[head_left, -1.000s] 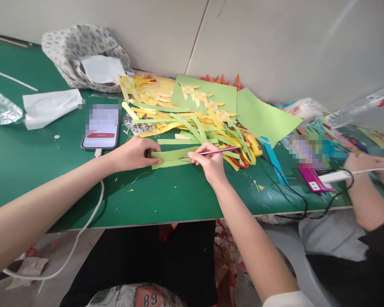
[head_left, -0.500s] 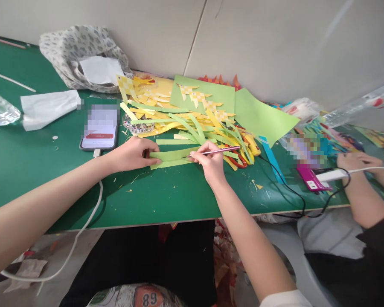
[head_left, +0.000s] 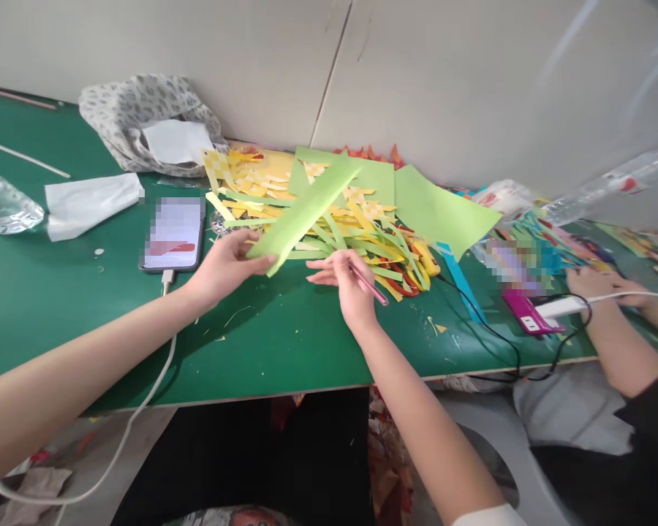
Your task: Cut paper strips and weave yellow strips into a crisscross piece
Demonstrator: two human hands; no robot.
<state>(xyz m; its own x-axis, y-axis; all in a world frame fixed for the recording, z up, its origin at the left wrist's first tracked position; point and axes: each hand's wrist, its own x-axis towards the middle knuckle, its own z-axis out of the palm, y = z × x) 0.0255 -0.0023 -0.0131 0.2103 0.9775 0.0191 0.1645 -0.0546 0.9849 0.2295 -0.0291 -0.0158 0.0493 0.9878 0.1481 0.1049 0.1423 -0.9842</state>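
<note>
My left hand (head_left: 227, 264) pinches the near end of a folded light-green paper strip (head_left: 307, 212), which is raised off the table and slants up to the right. In my right hand (head_left: 351, 283) is a slim pink metallic pen-like tool (head_left: 368, 282), tucked between thumb and palm with its end pointing down to the right. The other right fingers stretch out toward the green strip without touching it. Behind both hands lies a heap of yellow and green paper strips (head_left: 356, 237), partly covered by the raised strip.
A phone (head_left: 172, 237) on a white cable lies left of my hand. Green paper sheets (head_left: 444, 208), scissors (head_left: 403, 285) and a yellow-handled tool (head_left: 425, 256) surround the heap. At right, another person's hands (head_left: 597, 288) rest beyond a magenta box (head_left: 529, 314).
My left hand has lifted the green strip from the table and tilted it upward. The right hand has come off the paper, and its pen-like tool now points down to the right.
</note>
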